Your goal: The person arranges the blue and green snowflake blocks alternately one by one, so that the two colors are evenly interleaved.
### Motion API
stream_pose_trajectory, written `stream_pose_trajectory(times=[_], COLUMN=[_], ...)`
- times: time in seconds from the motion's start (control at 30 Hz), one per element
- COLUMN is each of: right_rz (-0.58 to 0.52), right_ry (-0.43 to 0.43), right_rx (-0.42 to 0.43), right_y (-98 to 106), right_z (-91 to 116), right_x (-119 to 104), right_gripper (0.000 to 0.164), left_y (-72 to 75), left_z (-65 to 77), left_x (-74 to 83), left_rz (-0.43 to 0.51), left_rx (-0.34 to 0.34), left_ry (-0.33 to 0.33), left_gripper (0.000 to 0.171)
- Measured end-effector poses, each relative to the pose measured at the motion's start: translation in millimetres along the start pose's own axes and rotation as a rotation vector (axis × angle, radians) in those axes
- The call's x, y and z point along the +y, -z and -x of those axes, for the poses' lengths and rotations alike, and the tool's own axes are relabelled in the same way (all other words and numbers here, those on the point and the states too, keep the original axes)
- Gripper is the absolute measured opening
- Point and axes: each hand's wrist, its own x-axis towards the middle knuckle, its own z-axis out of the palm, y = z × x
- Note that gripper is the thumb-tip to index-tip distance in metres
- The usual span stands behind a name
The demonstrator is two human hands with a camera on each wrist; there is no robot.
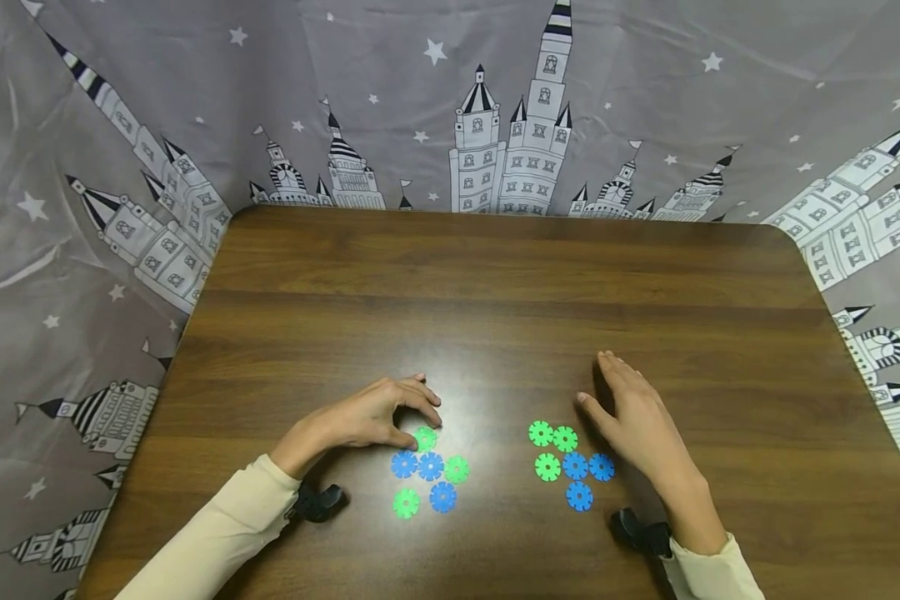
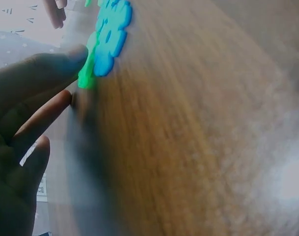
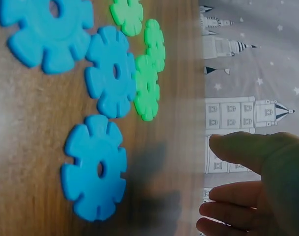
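Observation:
My left hand point(image 1: 378, 412) bends over the top of the left group of notched plastic discs, its thumb and fingertips gripping the edges of a green disc point(image 1: 425, 438). The left wrist view has a fingertip against that green disc point(image 2: 88, 69), close to blue discs point(image 2: 110, 42). Below it lie blue discs point(image 1: 431, 467) and green ones point(image 1: 457, 469). Held above the table at the right, my right hand point(image 1: 637, 417) has its fingers extended and nothing in them. Nearest to it is a blue disc point(image 1: 602, 467) of the right group, which also has green discs point(image 1: 547, 467).
Both groups of discs lie flat on a brown wood-grain table point(image 1: 495, 333). A grey cloth point(image 1: 390, 75) printed with castles and stars hangs behind the table and along its sides. Black straps with cameras point(image 1: 318, 502) sit on both wrists.

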Motion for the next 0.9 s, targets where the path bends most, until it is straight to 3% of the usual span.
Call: stream_pose_trajectory(times=[0.2, 0.43, 0.7, 0.9], right_rz=[0.006, -0.005, -0.008, -0.041], right_ry=[0.013, 0.007, 0.033, 0.103], right_rx=[0.026, 0.024, 0.049, 0.064], right_y=[2.4, 2.3, -0.4, -8.7], right_z=[2.8, 2.5, 3.1, 7.3], right_x=[-0.4, 1.3, -1.2, -26.6], right_gripper=[0.066, 0.066, 0.064, 0.057], left_y=[-0.6, 1.3, 0.3, -2.1], left_z=[-3.6, -10.3, -9.8, -6.3], left_x=[-1.9, 0.3, 2.1, -2.6], left_rz=[-0.065, -0.156, -0.247, -0.212], left_rx=[0.001, 0.002, 0.027, 0.088], left_ry=[-0.035, -0.138, -0.117, -0.135], left_gripper=[0.036, 0.037, 0.037, 0.035])
